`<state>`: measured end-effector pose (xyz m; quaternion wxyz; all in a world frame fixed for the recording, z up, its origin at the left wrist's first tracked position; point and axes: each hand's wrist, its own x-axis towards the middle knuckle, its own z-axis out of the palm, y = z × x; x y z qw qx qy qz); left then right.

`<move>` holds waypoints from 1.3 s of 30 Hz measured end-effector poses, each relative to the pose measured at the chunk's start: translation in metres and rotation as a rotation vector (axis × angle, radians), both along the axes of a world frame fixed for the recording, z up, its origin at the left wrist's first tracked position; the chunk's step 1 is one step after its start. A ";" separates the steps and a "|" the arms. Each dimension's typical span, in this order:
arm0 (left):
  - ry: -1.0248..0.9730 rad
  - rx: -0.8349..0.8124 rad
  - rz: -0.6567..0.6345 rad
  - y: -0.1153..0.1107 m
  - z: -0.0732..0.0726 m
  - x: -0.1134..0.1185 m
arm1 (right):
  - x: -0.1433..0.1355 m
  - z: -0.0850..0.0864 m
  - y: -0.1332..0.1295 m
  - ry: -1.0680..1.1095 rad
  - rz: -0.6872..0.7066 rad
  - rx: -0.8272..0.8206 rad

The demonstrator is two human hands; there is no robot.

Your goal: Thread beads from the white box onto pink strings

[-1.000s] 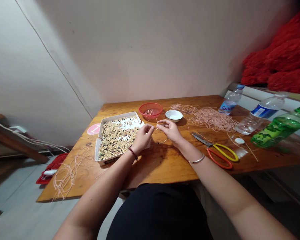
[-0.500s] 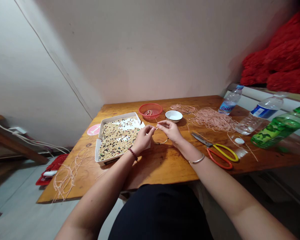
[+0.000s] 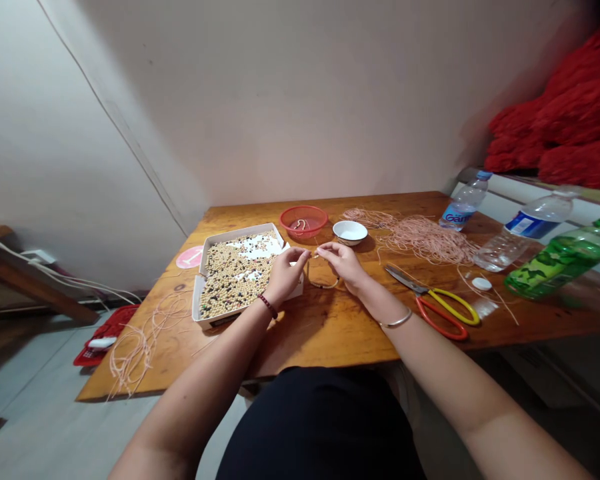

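Observation:
Between my hands hangs a beaded string (image 3: 324, 287), its loop sagging low over the table. My left hand (image 3: 286, 272) is closed in a pinch at one end of it, beside the bead tray's right edge. My right hand (image 3: 346, 264) pinches the other end with thumb and forefinger, and a thin cord tip seems to stick up there. A small gap separates the two sets of fingertips. The shallow white tray (image 3: 196, 300) holds many cream beads mixed with dark ones.
Behind my hands stand a red basket (image 3: 282, 223) with a beaded strand inside and a white bowl (image 3: 350, 232). Pink cord (image 3: 430, 240) lies heaped at right, more cord (image 3: 130, 353) at left. Scissors (image 3: 425, 293), a white cap (image 3: 481, 284) and bottles (image 3: 525, 227) lie rightward.
My fingertips have drawn slightly apart, and the beaded loop between them shows more clearly. The whole view has shifted a little; the things on the table look unmoved.

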<state>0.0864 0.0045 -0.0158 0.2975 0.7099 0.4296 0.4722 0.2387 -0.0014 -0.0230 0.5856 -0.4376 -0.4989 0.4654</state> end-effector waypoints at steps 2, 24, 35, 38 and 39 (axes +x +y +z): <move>-0.014 0.001 -0.024 -0.001 0.001 0.000 | -0.001 0.001 -0.002 -0.021 0.038 -0.033; -0.009 -0.096 -0.132 -0.003 0.000 0.001 | 0.001 0.006 -0.008 0.023 0.099 -0.145; 0.093 0.037 -0.014 -0.003 0.000 -0.003 | 0.001 0.001 -0.002 0.055 0.040 -0.173; 0.149 0.092 -0.004 -0.004 0.000 -0.002 | 0.001 0.001 -0.003 0.043 0.055 -0.206; 0.167 0.110 0.007 -0.005 0.000 -0.002 | 0.001 0.001 -0.003 0.040 0.059 -0.223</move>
